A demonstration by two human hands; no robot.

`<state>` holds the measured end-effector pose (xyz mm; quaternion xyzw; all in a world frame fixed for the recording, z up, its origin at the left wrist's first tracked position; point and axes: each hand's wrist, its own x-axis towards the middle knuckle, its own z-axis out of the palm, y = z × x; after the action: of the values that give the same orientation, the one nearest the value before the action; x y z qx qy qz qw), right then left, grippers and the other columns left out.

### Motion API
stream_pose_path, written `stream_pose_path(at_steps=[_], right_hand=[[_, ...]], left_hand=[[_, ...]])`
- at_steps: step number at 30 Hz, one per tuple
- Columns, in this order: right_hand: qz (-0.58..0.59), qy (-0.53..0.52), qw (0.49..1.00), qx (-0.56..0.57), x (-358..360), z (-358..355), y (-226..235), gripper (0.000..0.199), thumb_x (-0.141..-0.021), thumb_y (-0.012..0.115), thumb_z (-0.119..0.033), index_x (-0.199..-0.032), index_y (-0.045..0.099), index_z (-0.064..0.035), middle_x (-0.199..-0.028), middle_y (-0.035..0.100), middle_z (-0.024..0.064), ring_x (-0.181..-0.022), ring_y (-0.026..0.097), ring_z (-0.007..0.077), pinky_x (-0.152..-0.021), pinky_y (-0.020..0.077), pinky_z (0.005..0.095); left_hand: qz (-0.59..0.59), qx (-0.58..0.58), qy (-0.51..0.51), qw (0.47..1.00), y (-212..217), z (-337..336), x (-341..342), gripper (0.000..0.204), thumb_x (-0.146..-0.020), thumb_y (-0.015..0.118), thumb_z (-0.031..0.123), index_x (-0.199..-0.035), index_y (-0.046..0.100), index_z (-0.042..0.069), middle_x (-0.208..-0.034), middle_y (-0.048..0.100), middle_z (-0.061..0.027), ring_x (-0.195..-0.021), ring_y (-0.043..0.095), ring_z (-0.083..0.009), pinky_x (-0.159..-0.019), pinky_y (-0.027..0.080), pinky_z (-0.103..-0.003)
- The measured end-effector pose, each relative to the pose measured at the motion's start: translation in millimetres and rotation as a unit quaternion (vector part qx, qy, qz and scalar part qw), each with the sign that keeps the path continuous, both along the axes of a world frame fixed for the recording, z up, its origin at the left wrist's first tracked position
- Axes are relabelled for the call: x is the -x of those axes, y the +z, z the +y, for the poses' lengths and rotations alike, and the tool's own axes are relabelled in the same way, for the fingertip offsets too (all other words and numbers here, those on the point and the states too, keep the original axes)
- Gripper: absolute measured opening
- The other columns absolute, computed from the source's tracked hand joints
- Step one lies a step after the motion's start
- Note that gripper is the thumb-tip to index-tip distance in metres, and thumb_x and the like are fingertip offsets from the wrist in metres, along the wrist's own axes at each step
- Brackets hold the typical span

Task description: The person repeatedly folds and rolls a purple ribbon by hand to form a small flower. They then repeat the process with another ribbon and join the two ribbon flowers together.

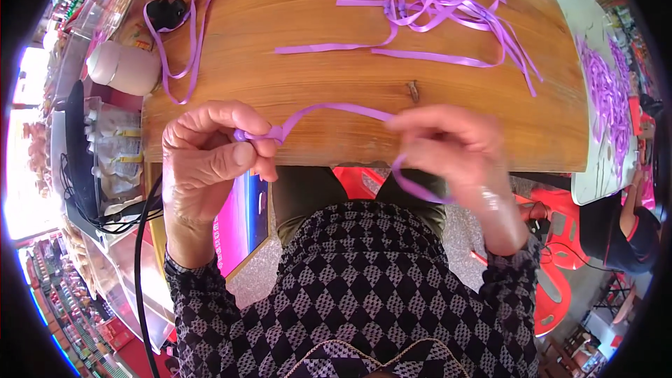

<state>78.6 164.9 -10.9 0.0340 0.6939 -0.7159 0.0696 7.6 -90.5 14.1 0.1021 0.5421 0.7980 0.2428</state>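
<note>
A purple ribbon [336, 106] stretches in a shallow arch between my two hands, above the table's near edge. My left hand [213, 143] pinches one end of it, where the ribbon is looped or knotted around a small purple piece [245, 136] at the fingertips. My right hand [455, 150], slightly blurred, is closed on the ribbon further along. Below that hand a free length of ribbon curls down toward my lap. Whether the left-hand loop is a tight knot I cannot tell.
Across the wooden table [266, 77] lies a heap of purple ribbons [434, 0]. At left are a ribbon loop with a black object [166, 14] and a pale pink rounded container [124, 68]. More ribbons [607, 91] cover a white table at right, near red stools [553, 294] and another person [637, 231].
</note>
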Motion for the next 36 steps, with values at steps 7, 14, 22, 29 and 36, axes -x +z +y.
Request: stream_pose_path(at_steps=[7, 14, 22, 29, 36], right_hand=[[-0.026, 0.111, 0.966, 0.23, 19.2, -47.8, -4.8, 0.02, -0.08, 0.061, -0.003, -0.098, 0.061, 0.0021, -0.074, 0.06, 0.0028, -0.064, 0.054, 0.0066, -0.056, 0.042, 0.0188], [-0.066, 0.096, 0.966, 0.231, 9.7, -38.5, -13.6, 0.012, -0.079, 0.064, -0.006, -0.087, 0.061, 0.0036, -0.068, 0.058, 0.0034, -0.057, 0.049, 0.006, -0.051, 0.0372, 0.019], [-0.035, 0.062, 0.985, 0.158, -7.2, -45.3, -15.2, 0.008, -0.08, 0.064, -0.004, -0.082, 0.062, 0.003, -0.066, 0.057, 0.0032, -0.057, 0.051, 0.0056, -0.051, 0.0408, 0.0189], [-0.166, 0.042, 0.955, 0.241, -9.8, -41.1, -17.8, 0.006, -0.077, 0.065, -0.005, -0.077, 0.062, 0.0005, -0.058, 0.054, 0.0014, -0.049, 0.046, 0.004, -0.042, 0.0301, 0.017], [-0.232, 0.05, 0.926, 0.292, -7.8, -41.0, -21.2, 0.009, -0.074, 0.066, -0.005, -0.076, 0.061, 0.0018, -0.058, 0.054, 0.0031, -0.046, 0.043, 0.0061, -0.041, 0.0281, 0.019]], left_hand=[[0.034, 0.117, -0.03, 0.992, 4.5, 17.6, -15.2, 0.026, -0.073, 0.067, 0.001, -0.097, 0.06, -0.007, -0.08, 0.063, -0.0141, -0.069, 0.062, -0.0188, -0.064, 0.052, -0.026], [-0.071, 0.032, 0.062, 0.995, -23.8, 28.5, -23.2, 0.027, -0.081, 0.062, 0.008, -0.102, 0.057, -0.007, -0.08, 0.063, -0.0141, -0.066, 0.057, -0.0157, -0.061, 0.047, -0.027], [-0.104, 0.044, 0.047, 0.992, -40.6, 42.4, -59.6, 0.025, -0.087, 0.055, 0.013, -0.108, 0.06, 0.0, -0.094, 0.064, -0.0052, -0.079, 0.057, -0.0117, -0.07, 0.046, -0.024], [-0.164, -0.052, -0.014, 0.985, -52.3, 42.1, -54.5, 0.023, -0.084, 0.059, 0.011, -0.104, 0.062, 0.0, -0.094, 0.063, -0.0074, -0.09, 0.058, -0.0144, -0.077, 0.047, -0.026], [-0.138, -0.122, -0.024, 0.983, -67.6, 43.2, -52.8, 0.017, -0.079, 0.065, 0.011, -0.093, 0.064, 0.003, -0.093, 0.062, -0.0079, -0.085, 0.057, -0.0164, -0.077, 0.045, -0.029]])
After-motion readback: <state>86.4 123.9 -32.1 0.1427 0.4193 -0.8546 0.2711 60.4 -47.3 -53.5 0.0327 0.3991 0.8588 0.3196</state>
